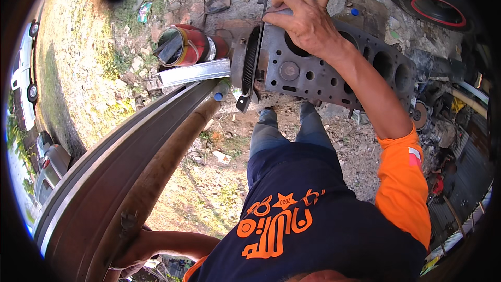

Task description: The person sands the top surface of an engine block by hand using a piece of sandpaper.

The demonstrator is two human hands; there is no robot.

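Note:
A grey engine block, with round bores and bolt holes in its flat face, lies in front of me. My right hand rests at its far left corner, fingers bent and pressed together; a thin dark edge shows under them, too hidden to name. At the block's left end sits a toothed ring flywheel beside a dark metal plate. Low on the left, my left hand is closed around a brown wooden post, its fingers partly hidden. A long metal beam runs alongside that post.
A red bucket stands left of the block, behind a silver metal channel. A blue-capped bottle is near the post's top. A tyre lies far right, with scrap parts below it. Parked cars stand at far left.

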